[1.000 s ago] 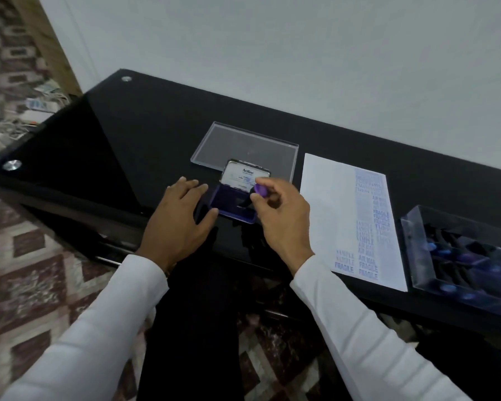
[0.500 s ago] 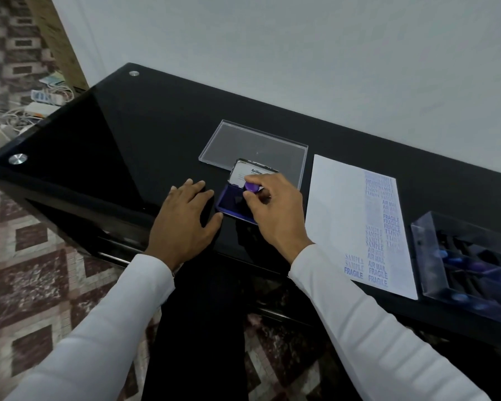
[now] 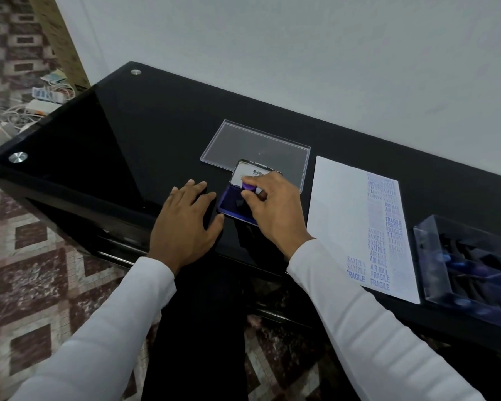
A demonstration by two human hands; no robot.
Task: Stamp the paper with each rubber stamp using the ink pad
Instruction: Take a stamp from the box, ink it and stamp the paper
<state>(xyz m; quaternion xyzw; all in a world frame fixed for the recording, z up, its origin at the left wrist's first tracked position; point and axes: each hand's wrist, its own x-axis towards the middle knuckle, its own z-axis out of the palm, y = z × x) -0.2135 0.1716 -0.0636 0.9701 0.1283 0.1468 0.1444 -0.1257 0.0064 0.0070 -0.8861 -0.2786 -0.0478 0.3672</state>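
Note:
My right hand [image 3: 275,209] pinches a rubber stamp with a purple knob [image 3: 248,187] and holds it down on the open blue ink pad [image 3: 229,202]. The pad's raised lid [image 3: 248,173] shows a white label. My left hand [image 3: 185,224] lies flat on the black table just left of the pad, thumb near its edge. A white paper [image 3: 342,215] to the right carries rows of blue prints reading SAMPLE, AIR MAIL and FRAGILE.
A clear plastic lid [image 3: 255,146] lies behind the ink pad. A clear box [image 3: 434,256] with several dark stamps stands at the right edge. The glossy black table [image 3: 128,134] meets a white wall. Cables and a power strip [image 3: 44,95] lie on the patterned floor, left.
My right hand has pushed the stamp slightly forward and down onto the ink pad. My left hand has stayed flat beside the pad. The camera has shifted a little.

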